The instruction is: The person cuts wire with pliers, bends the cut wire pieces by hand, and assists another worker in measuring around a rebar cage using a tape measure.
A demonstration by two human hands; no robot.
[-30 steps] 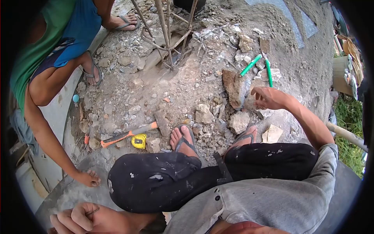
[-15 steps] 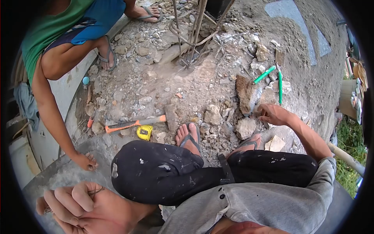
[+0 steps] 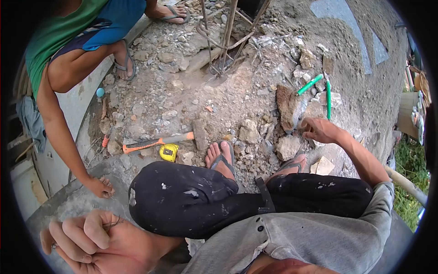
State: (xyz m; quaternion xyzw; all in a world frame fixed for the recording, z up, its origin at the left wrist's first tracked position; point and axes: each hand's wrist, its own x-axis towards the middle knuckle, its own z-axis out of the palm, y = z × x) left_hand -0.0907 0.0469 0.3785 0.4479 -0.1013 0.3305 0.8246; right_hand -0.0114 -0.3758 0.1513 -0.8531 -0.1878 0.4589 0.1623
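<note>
Close to the camera at the lower left, my left hand point(image 3: 114, 244) is closed, palm up, around thin dark wire point(image 3: 113, 223) whose ends poke out. My right hand point(image 3: 323, 130) hovers over the rubble with its fingers curled in; whether anything is in them is hidden. Just beyond it lies a pliers-like tool with two green handles point(image 3: 328, 100), spread apart on the stones. A flat brown rock point(image 3: 286, 107) is left of that hand, and a pale stone point(image 3: 288, 148) sits below it.
An orange-handled hammer point(image 3: 159, 140) and a yellow tape measure point(image 3: 168, 152) lie before my knee. Bent steel bars point(image 3: 226, 39) rise from a hole. Another person's hand point(image 3: 101, 187) is at the left, near an orange-handled tool point(image 3: 106, 141). A metal sheet point(image 3: 340, 20) lies far right.
The view has shifted very slightly. Both my hands keep nearly the same pose, and the tools on the ground have not moved.
</note>
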